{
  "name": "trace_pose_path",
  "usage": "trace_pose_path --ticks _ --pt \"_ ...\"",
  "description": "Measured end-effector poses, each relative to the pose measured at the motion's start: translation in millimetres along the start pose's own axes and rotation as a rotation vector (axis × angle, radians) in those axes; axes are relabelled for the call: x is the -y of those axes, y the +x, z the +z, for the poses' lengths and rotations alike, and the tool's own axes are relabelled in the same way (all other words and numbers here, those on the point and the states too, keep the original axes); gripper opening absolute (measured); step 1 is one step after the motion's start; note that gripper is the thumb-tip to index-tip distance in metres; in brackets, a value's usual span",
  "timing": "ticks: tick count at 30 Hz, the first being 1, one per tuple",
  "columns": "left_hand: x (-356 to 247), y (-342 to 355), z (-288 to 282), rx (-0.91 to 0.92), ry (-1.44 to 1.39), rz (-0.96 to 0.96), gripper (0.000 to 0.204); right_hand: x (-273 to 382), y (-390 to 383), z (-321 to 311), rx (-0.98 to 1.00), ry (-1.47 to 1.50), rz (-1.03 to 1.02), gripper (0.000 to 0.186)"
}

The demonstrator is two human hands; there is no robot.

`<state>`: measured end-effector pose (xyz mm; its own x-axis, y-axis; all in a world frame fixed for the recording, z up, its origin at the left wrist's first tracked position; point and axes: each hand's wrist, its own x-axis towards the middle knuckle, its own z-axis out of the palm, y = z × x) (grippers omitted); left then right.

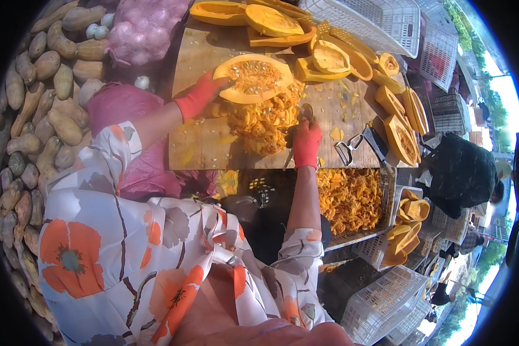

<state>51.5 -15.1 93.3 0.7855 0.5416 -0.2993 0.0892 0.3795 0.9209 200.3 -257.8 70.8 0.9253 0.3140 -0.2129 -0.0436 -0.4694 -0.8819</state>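
Observation:
A halved pumpkin (254, 78), cut face up with seeds and stringy flesh showing, is held at its left end by my left hand (200, 97) in a red glove. Beneath it a heap of scooped orange pulp and seeds (262, 130) lies on the wooden board (196, 153). In a red glove too, my right hand (307, 143) is closed round the handle of a metal spoon (307, 111), its bowl just right of the heap and apart from the pumpkin. A Y-shaped peeler (348, 151) rests near the board's front edge, right of that hand.
Several pumpkin halves (274, 22) line the board's far and right sides. A crate of pulp (352, 202) stands below its front edge. Whole squashes (63, 124) and a pink net bag (147, 29) lie left. White crates (380, 297) and a person in dark clothing (461, 170) are right.

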Motion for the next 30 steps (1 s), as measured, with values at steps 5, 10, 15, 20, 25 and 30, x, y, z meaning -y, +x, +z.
trace_pose_path --ticks 5,10,15,20,25,30 --pt "30 8 -75 -0.228 0.18 0.042 0.042 44 -7 76 0.074 -0.566 -0.293 0.027" --pt "41 16 -87 -0.209 0.236 0.112 0.048 71 33 137 0.176 -0.822 -0.33 0.028" --pt "63 30 -73 -0.219 0.267 0.141 0.054 74 78 165 0.192 -1.075 -0.274 0.028" --pt "47 44 -73 -0.119 0.371 0.151 0.052 66 90 176 0.242 -1.081 -0.225 0.029" --pt "46 51 -55 -0.182 0.313 0.1 0.051 76 64 191 0.322 -1.085 -0.376 0.027" --pt "48 54 -60 -0.191 0.294 0.113 0.053 73 20 181 0.396 -0.964 -0.423 0.022"
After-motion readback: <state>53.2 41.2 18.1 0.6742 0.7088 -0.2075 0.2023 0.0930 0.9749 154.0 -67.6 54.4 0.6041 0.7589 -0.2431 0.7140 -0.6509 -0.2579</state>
